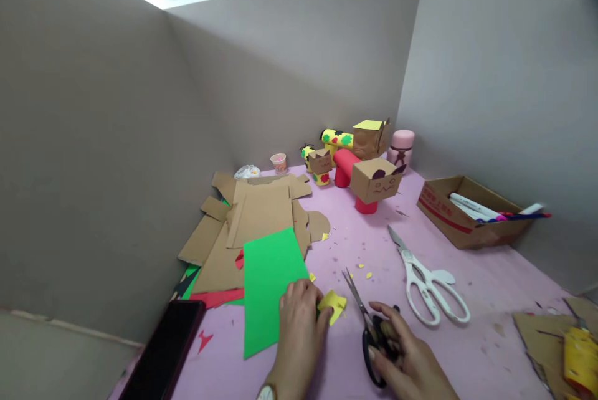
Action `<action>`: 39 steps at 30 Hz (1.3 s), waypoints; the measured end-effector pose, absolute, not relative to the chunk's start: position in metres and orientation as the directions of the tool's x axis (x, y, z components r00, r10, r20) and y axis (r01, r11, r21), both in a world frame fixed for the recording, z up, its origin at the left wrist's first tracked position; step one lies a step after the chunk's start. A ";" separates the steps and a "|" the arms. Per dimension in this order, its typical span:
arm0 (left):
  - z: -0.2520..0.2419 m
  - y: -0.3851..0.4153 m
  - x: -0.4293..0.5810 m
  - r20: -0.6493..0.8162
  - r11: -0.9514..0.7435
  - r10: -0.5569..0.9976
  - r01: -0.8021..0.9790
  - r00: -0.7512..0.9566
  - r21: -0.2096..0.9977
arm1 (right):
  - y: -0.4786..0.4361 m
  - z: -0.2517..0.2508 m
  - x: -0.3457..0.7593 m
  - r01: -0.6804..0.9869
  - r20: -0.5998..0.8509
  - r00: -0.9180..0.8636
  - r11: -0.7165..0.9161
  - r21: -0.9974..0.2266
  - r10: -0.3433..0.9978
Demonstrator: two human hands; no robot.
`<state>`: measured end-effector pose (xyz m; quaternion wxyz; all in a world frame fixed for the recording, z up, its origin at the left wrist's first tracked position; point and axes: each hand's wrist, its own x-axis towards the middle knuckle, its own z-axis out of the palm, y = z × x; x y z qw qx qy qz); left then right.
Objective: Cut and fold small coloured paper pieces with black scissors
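Observation:
My left hand (pixel 301 319) rests over the right edge of a bright green sheet (pixel 271 288), fingers curled. Between its thumb and fingers is a small, bent yellow piece (pixel 334 308), which looks like paper or foam sheet. In my right hand (pixel 402 353) is a pair of black-handled scissors (pixel 362 303), held by the handles. Their blades point away from me, slightly apart, just right of the yellow piece. Small yellow scraps (pixel 369 275) lie beyond the tips. Larger white-handled scissors (pixel 423 281) lie on the table farther right.
Cut cardboard (pixel 261 213) is piled behind the green sheet. A black phone (pixel 163 350) lies at left. Cardboard-headed animal figures (pixel 376 180) and a pink bottle (pixel 400 147) stand at the back. A cardboard box (pixel 460 228) of markers sits right, a yellow roll (pixel 580 359) nearer.

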<state>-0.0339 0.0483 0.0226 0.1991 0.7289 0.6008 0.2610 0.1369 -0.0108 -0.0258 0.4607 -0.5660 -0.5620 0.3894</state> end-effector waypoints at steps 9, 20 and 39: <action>0.035 0.052 -0.052 0.164 -0.048 0.971 0.527 -0.175 0.849 | -0.013 -0.030 0.149 0.694 0.281 -0.148 0.302 -0.654 0.948; 0.026 0.046 -0.034 -0.051 0.038 0.992 0.115 0.118 0.993 | -0.014 -0.006 0.154 0.594 0.317 -0.144 0.338 -0.730 0.937; 0.038 0.021 -0.017 0.281 -0.403 0.831 0.171 0.480 0.899 | -0.008 0.007 0.154 -0.259 -0.229 -0.103 -0.249 -0.933 0.968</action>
